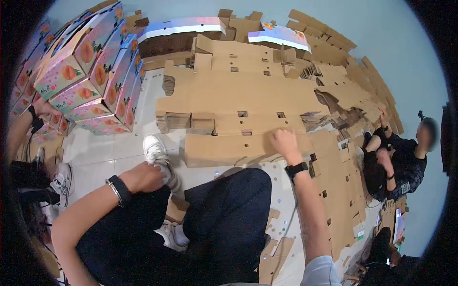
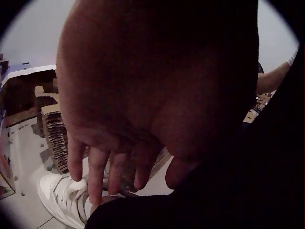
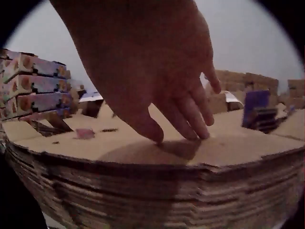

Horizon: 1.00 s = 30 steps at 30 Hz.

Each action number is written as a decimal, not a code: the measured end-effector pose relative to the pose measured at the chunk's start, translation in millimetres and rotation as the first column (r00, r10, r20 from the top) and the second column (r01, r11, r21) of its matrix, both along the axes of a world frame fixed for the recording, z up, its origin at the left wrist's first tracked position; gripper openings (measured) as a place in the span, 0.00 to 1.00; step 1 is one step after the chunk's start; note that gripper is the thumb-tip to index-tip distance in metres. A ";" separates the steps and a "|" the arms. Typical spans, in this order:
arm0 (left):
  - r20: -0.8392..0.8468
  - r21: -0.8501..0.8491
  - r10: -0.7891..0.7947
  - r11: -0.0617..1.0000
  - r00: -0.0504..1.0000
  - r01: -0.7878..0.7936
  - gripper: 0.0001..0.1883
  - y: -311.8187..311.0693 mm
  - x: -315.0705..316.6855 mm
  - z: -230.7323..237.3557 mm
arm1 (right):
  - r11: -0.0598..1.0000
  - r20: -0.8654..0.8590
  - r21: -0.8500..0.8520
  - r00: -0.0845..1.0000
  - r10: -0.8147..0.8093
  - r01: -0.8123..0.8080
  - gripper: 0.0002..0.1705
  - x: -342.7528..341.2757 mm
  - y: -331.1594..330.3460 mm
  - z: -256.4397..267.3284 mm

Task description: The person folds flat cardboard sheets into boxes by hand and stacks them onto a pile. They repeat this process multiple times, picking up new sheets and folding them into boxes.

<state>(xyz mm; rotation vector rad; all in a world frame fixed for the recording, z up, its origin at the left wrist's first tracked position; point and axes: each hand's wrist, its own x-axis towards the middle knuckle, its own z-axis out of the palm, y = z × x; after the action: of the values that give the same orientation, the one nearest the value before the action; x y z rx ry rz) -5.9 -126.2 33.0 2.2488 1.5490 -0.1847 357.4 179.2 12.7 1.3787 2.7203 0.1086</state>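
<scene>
My right hand (image 1: 285,144) rests its fingertips on the near edge of a stack of flat brown cardboard sheets (image 1: 224,148). In the right wrist view the fingers (image 3: 188,117) point down, loosely spread, touching the top sheet (image 3: 119,148); many layered edges show beneath it. My left hand (image 1: 143,177) lies by my knee, above a white shoe (image 1: 155,148). The left wrist view shows its fingers (image 2: 97,174) hanging loose over the dark trouser leg (image 2: 143,212), holding nothing.
Printed peach boxes (image 1: 90,71) are piled at the left, beside another person's arm (image 1: 21,128). More cardboard sheets (image 1: 329,190) lie to the right, where a seated person (image 1: 405,162) works. Small scraps dot the tiled floor (image 1: 109,157). A pale wall (image 1: 405,62) stands behind.
</scene>
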 end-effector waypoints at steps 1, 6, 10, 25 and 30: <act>0.039 0.061 -0.025 0.998 0.999 0.023 0.13 -1.3 0.3 0.1 | 0.997 -0.108 -0.079 0.994 0.007 -0.016 0.17 -17.4 -11.0 1.3; -0.030 -0.041 0.008 0.999 1.000 -0.009 0.11 4.2 6.8 3.1 | 0.902 -0.464 0.256 0.774 0.431 -0.348 0.19 -61.4 -39.1 -33.6; -0.065 -0.052 0.028 0.998 0.997 -0.032 0.10 4.6 10.7 8.6 | 0.968 -0.411 -0.005 0.883 0.228 -0.252 0.19 -56.5 -50.9 -24.3; 0.072 0.929 0.358 0.317 0.931 -0.194 0.21 54.2 -39.5 186.5 | 0.929 0.305 0.323 0.949 0.077 -0.180 0.34 -137.0 -97.2 -67.5; 0.106 0.961 0.540 0.161 0.835 -0.227 0.20 42.2 -122.5 264.7 | 0.979 0.219 0.143 0.970 0.109 -0.143 0.34 -117.1 -95.0 -63.4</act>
<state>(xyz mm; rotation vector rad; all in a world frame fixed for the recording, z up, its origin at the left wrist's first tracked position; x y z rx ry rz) -128.4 -84.0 297.7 2.4415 2.9263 0.9612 240.3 84.2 -50.8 1.1510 2.6661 0.4618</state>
